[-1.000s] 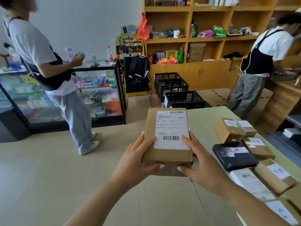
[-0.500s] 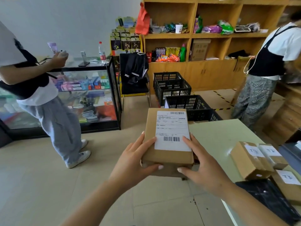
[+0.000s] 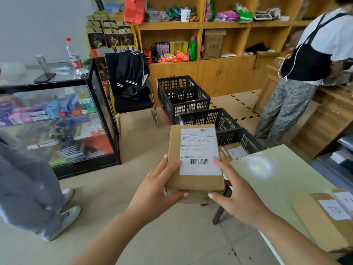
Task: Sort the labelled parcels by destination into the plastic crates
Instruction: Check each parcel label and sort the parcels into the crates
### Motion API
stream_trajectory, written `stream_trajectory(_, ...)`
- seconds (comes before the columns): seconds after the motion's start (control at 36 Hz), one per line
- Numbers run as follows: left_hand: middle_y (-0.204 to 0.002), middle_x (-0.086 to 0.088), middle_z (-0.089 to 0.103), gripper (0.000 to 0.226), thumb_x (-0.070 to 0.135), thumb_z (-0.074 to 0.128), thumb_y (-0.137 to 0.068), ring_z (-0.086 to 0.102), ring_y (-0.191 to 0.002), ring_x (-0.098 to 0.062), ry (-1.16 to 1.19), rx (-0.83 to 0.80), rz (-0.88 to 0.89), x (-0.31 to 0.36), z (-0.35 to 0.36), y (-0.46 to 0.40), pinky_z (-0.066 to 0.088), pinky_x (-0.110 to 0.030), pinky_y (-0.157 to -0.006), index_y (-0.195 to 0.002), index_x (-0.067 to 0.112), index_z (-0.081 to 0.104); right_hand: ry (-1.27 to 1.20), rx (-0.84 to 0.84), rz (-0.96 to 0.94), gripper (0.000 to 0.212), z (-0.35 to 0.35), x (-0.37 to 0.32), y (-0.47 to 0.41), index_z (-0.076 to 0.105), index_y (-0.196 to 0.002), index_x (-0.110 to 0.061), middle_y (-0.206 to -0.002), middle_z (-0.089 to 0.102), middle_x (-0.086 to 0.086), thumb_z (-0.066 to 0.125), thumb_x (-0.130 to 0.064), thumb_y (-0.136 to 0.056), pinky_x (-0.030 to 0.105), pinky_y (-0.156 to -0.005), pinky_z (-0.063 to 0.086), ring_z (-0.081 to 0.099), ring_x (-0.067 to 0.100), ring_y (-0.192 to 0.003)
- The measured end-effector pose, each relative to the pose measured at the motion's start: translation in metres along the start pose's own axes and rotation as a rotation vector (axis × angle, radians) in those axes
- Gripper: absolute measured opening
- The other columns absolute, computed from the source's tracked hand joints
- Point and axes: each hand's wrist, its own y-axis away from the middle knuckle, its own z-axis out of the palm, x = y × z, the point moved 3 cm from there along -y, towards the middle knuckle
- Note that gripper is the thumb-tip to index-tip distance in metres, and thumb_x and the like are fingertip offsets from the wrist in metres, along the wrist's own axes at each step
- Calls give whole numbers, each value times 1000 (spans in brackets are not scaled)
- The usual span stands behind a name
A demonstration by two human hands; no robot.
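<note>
- In the middle of the shop floor, beside a pale green table (image 3: 271,180), we hold a brown cardboard parcel (image 3: 194,159) in the air with both hands, its white shipping label (image 3: 199,151) facing up.
- Our left hand (image 3: 156,190) grips the parcel's near-left corner, fingers lying close together along the top, thumb curled under the near edge.
- Our right hand (image 3: 235,194) grips the near-right corner the same way, fingers along the label's edge, thumb tucked beneath.
- Beyond the parcel, on the floor, stand black plastic crates: a stacked pair (image 3: 183,96) nearest the wooden shelves (image 3: 210,25), a second crate (image 3: 210,119) closer, and a third crate (image 3: 242,138) against the table's far end, with a labelled parcel (image 3: 236,151) lying inside it.
- At the table's right edge lie more labelled boxes (image 3: 328,215).
- A person in grey trousers (image 3: 28,192) stands by the glass display case (image 3: 57,119) at left; another person in patterned trousers (image 3: 286,108) stands at right.
</note>
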Motion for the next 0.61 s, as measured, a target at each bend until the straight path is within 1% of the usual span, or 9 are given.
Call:
stream_trajectory(0.08, -161, 12, 12, 78, 58, 69, -76, 33, -138, -14, -3, -37, 20, -14, 8, -50, 32, -24, -107, -142, 53, 27, -5, 14, 30, 88, -9, 21, -40, 20, -139, -58, -153, 6, -37, 75, -18, -83, 9, -104, 32, 16, -19, -135)
stream_trajectory(0.17, -161, 11, 12, 79, 56, 70, -77, 33, -138, -16, -26, -64, 55, -24, 19, -104, 33, -24, -106, -144, 49, 28, -19, 39, 61, 88, -21, 45, -83, 20, -138, -59, -153, 8, -36, 75, -20, -82, 15, -106, 35, 21, -14, -136)
stream_trajectory(0.25, -160, 9, 15, 79, 59, 69, -76, 33, -139, -16, -44, -82, 84, -31, 32, -162, 29, -19, -104, -144, 48, 29, -53, 69, 63, 87, -38, 72, -127, 22, -138, -55, -152, 8, -34, 77, -18, -80, 5, -100, 33, 18, -26, -129)
stream_trajectory(0.33, -158, 11, 15, 82, 66, 62, -76, 32, -139, -19, -80, -134, 111, -35, 46, -219, 24, -16, -104, -147, 43, 28, -56, 97, 81, 88, -58, 96, -168, 22, -136, -57, -153, 7, -32, 80, -25, -78, 3, -101, 24, 12, -21, -135)
stream_trajectory(0.39, -152, 19, 8, 81, 54, 68, -81, 31, -139, -16, -90, -161, 141, -33, 53, -253, 21, -14, -103, -148, 37, 27, -89, 111, 99, 86, -72, 110, -193, 24, -137, -55, -154, 7, -29, 80, -27, -77, -2, -97, 24, 11, -26, -131)
stream_trajectory(0.44, -143, 27, 2, 77, 44, 70, -83, 25, -134, -8, -83, -179, 169, -32, 59, -285, 14, -2, -98, -148, 33, 29, -116, 122, 119, 83, -87, 123, -217, 27, -144, -44, -155, 8, -24, 78, -27, -80, -6, -89, 27, 11, -35, -122)
stream_trajectory(0.5, -140, 30, 6, 74, 40, 73, -83, 24, -130, -3, -52, -194, 190, -30, 65, -315, 8, 8, -91, -146, 32, 34, -143, 135, 161, 80, -101, 135, -239, 29, -146, -39, -157, 10, -23, 75, -32, -82, 5, -96, 36, 18, -29, -126)
stream_trajectory(0.56, -139, 28, 17, 71, 38, 75, -80, 31, -126, -4, 15, -204, 215, -30, 71, -343, 12, 10, -89, -141, 37, 38, -159, 151, 201, 80, -113, 148, -259, 27, -147, -42, -156, 16, -25, 73, -37, -82, 24, -107, 39, 27, -13, -135)
stream_trajectory(0.61, -137, 32, 20, 67, 37, 74, -78, 33, -121, 4, 65, -229, 250, -33, 80, -371, 15, 10, -90, -134, 45, 38, -160, 170, 232, 80, -122, 161, -278, 25, -148, -43, -156, 20, -25, 72, -38, -84, 30, -110, 38, 29, -7, -136)
